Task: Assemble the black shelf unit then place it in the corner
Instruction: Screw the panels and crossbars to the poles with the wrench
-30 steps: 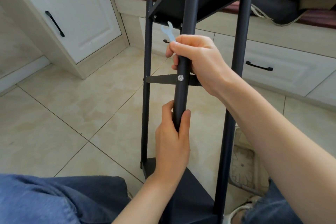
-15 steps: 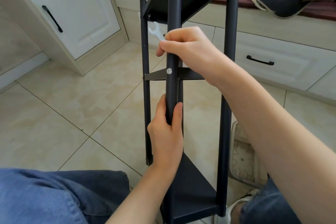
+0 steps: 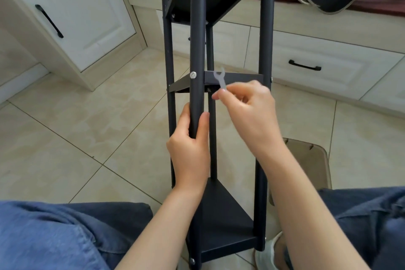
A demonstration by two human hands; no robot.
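Between the person's knees, in the head view, the black shelf unit [image 3: 197, 28] rises from the tiled floor [image 3: 87, 116], with white drawers [image 3: 328, 50] behind it. The left hand [image 3: 190, 149] wraps its thumb and fingers round the front post, below the middle shelf. The right hand [image 3: 252, 112] is raised just right of that post, pinching a small silver wrench [image 3: 220, 79] by its handle (forked end up). The wrench head sits before the middle shelf's edge, near a silver bolt [image 3: 193, 75] in the post.
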